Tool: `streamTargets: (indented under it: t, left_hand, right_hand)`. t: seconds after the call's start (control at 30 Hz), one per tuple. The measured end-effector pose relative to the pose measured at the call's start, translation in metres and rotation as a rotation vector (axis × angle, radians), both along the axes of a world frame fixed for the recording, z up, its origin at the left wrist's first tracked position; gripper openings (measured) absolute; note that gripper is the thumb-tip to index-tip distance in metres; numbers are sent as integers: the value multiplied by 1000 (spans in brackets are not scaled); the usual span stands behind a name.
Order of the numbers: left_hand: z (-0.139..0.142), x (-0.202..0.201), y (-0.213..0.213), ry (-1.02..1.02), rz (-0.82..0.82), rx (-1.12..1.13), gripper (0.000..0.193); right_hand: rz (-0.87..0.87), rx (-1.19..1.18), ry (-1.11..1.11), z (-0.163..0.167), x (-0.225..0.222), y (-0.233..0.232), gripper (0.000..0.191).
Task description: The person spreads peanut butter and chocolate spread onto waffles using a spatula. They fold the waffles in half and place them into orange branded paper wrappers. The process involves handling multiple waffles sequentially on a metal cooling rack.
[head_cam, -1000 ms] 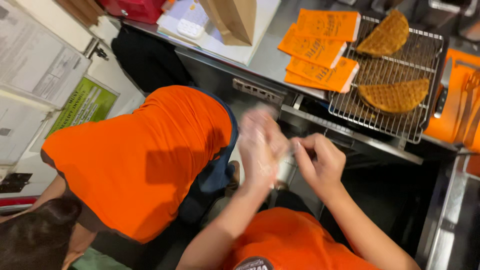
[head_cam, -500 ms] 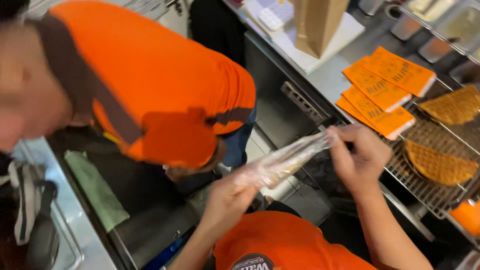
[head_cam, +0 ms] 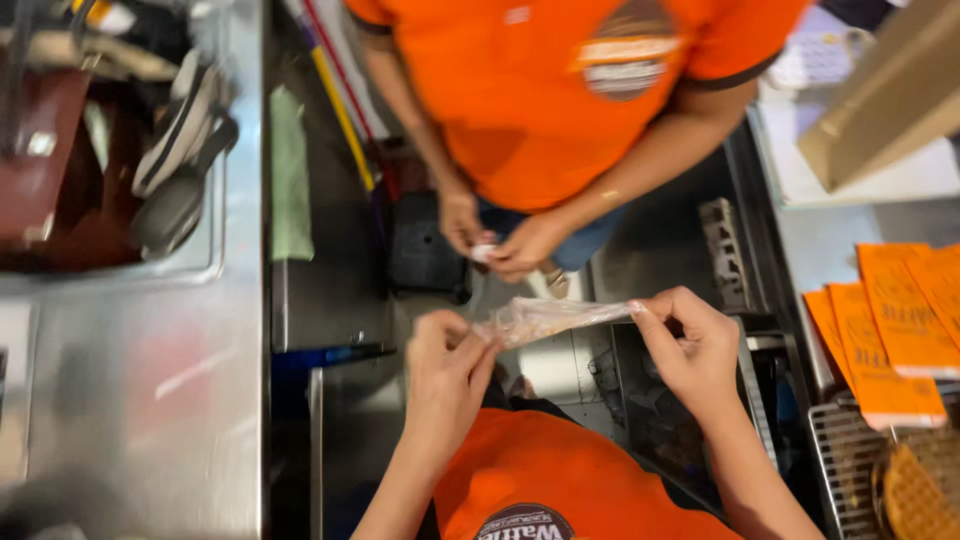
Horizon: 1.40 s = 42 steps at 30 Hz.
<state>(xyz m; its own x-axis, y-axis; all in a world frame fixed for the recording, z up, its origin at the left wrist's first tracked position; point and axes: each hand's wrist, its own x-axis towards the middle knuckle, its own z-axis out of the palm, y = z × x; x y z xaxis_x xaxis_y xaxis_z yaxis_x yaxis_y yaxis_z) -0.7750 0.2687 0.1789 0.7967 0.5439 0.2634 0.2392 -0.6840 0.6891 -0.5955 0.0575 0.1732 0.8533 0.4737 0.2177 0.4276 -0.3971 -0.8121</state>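
A crumpled clear plastic glove or wrapper [head_cam: 545,318] is stretched between my two hands in front of my orange shirt. My left hand [head_cam: 447,372] pinches its left end. My right hand [head_cam: 689,345] pinches its right end, a little higher. Just beyond them stands a co-worker in an orange shirt [head_cam: 560,90], whose two hands [head_cam: 500,240] are held together on something small and white.
A steel counter [head_cam: 190,380] runs along the left, with a sink [head_cam: 110,160] full of utensils. At the right lie orange paper sleeves [head_cam: 895,320], a wire rack [head_cam: 850,470] with a waffle [head_cam: 915,495], and a brown paper bag [head_cam: 890,95].
My view has swung left. The co-worker has straightened up from bending over and now faces me. My hands have moved apart, stretching the clear plastic between them.
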Motion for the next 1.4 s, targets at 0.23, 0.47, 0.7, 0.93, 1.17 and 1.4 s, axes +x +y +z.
streamTargets:
  t: [0.23, 0.47, 0.7, 0.93, 1.17, 1.4]
  left_hand:
    - [10, -27, 37, -356, -463, -949, 30]
    - [2, 4, 117, -394, -142, -1136, 17]
    - [-5, -15, 257, -261, 484, -140, 26]
    - [-68, -59, 232, 45, 199, 257, 25]
    - [-141, -115, 91, 208, 593, 362, 22]
    - [-212, -158, 21, 395, 614, 315, 27]
  right_hand:
    - [243, 151, 423, -67, 17, 21, 15]
    - [388, 151, 825, -103, -9, 112, 8]
    - [333, -14, 717, -103, 10, 199, 20]
    - [677, -381, 403, -127, 24, 290, 22]
    - [1524, -360, -150, -195, -86, 352, 52]
    - [1652, -583, -191, -279, -170, 403, 77]
